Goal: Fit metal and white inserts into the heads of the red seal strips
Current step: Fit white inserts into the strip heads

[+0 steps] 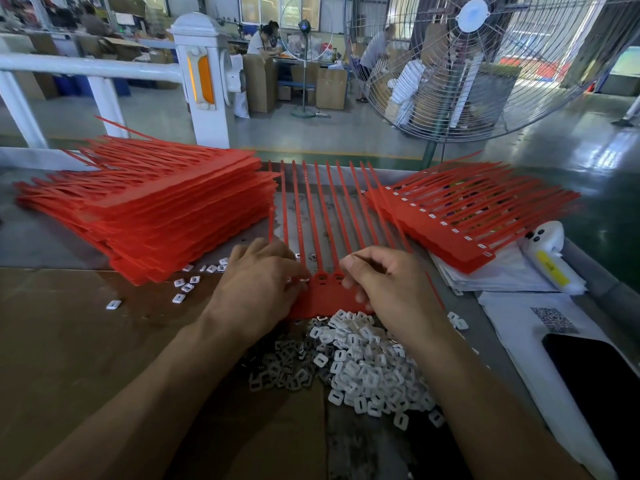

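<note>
- The seal strip comb lies on the tabletop just beyond the insert pile, tails pointing away.
- Left hand and right hand flank its heads, fingers curled, pinching there; any insert is hidden.

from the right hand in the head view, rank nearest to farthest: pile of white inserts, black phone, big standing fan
1. Pile of white plastic inserts: just below the right hand, toward the person.
2. Black phone: lower right, on white paper.
3. Large wire-caged standing fan: on the floor beyond the table, upper right.
</note>
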{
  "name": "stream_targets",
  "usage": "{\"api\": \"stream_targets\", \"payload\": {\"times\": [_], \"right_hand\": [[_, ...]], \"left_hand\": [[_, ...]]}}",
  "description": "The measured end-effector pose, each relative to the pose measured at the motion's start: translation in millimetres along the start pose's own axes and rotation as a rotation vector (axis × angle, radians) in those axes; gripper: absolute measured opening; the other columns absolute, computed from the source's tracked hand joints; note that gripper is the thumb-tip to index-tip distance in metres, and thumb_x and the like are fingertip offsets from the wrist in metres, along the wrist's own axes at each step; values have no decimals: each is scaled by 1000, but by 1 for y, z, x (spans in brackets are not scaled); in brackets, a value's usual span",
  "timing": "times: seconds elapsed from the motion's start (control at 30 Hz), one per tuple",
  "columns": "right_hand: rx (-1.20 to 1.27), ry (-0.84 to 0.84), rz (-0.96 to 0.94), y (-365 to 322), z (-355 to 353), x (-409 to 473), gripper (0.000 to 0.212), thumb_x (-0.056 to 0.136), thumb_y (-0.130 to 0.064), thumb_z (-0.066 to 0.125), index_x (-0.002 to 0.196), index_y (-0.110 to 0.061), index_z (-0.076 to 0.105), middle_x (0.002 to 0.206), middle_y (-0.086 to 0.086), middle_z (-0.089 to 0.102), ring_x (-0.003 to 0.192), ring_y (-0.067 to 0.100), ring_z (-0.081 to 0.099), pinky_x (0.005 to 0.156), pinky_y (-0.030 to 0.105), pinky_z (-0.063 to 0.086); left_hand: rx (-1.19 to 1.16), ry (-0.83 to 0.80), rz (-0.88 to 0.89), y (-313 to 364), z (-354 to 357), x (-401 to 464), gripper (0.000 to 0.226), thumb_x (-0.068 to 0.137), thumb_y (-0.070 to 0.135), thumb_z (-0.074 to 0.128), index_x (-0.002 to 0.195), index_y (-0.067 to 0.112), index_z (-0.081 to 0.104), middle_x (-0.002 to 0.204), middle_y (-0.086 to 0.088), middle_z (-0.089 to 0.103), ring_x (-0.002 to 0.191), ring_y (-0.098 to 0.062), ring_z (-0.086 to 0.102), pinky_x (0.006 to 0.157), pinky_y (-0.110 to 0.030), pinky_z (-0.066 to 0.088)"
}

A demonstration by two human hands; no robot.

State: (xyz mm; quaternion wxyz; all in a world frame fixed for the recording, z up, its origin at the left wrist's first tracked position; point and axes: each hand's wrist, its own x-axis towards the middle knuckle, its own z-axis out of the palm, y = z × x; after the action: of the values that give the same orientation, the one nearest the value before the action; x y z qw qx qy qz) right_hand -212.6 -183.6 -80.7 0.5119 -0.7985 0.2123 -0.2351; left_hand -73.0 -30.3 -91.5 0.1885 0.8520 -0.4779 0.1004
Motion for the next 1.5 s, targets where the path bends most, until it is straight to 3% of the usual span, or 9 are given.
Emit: {"api": "stream_targets", "payload": {"times": [0.43, 0.57, 0.73, 0.9, 1.03, 1.2, 1.33, 1.4, 1.5], "right_hand": [[-89, -60, -8, 3, -3, 0, 15, 101, -38, 62, 94, -33, 74, 81, -16, 75, 67, -2, 67, 60, 15, 48], [-183, -114, -42, 4, -8, 2, 14, 99, -39, 64, 90, -37, 74, 82, -21, 74, 67, -1, 68, 55, 11, 49], [-379, -227, -64, 8, -17, 4, 8, 93, -33, 74, 93, -41, 77, 92, -34, 69, 87, -15, 63, 69, 11, 42], [-488, -345, -104, 6, -12, 3, 14, 91, -24, 77, 97, -36, 78, 86, -26, 69, 86, -13, 62, 71, 9, 41], [-517, -366, -131, 2, -13, 2, 18, 91, -21, 77, 86, -39, 75, 82, -26, 67, 84, -12, 63, 69, 8, 42], [-626, -384, -181, 1, -13, 3, 6, 94, -28, 73, 92, -34, 71, 97, -20, 61, 87, -5, 60, 71, 11, 41], [-659, -402, -179, 3, -15, 1, 7, 96, -31, 69, 89, -34, 66, 96, -20, 61, 88, -6, 59, 71, 14, 44], [-608, -387, -161, 4, -16, 1, 8, 96, -30, 66, 88, -34, 66, 90, -17, 67, 83, -4, 62, 66, 16, 49], [-423, -316, -111, 4, -15, 1, 10, 99, -29, 64, 89, -33, 64, 81, -15, 72, 57, 4, 63, 49, 20, 47]], "left_hand": [[0, -110, -13, 4, -2, 0, 31, 101, 43, 53, 128, 41, 66, 134, 18, 54, 130, -10, 38, 109, -34, 25], [33, -130, 9, 8, -2, 1, 30, 101, 42, 51, 126, 37, 67, 132, 15, 55, 127, -11, 39, 111, -35, 29], [19, -142, -1, 8, -3, 3, 29, 100, 41, 53, 125, 36, 68, 133, 14, 55, 127, -12, 39, 111, -35, 30], [-6, -141, -2, 8, -5, 2, 28, 99, 40, 55, 123, 35, 69, 129, 14, 58, 123, -11, 41, 109, -39, 34], [5, -146, 2, 8, -5, 1, 28, 99, 40, 55, 123, 33, 69, 129, 13, 58, 124, -12, 41, 110, -40, 35], [13, -148, 5, 9, -5, 0, 30, 100, 41, 54, 126, 34, 67, 130, 13, 58, 123, -13, 42, 110, -39, 34], [-15, -118, -1, 9, -4, -2, 29, 99, 40, 55, 125, 33, 68, 128, 13, 60, 124, -13, 43, 110, -40, 35], [-40, -106, -14, 9, -4, -3, 28, 99, 40, 56, 124, 33, 68, 127, 12, 60, 124, -13, 43, 111, -40, 35], [-58, -91, -23, 9, -3, -3, 27, 99, 40, 57, 123, 33, 67, 127, 12, 60, 125, -13, 43, 111, -39, 35]]}}
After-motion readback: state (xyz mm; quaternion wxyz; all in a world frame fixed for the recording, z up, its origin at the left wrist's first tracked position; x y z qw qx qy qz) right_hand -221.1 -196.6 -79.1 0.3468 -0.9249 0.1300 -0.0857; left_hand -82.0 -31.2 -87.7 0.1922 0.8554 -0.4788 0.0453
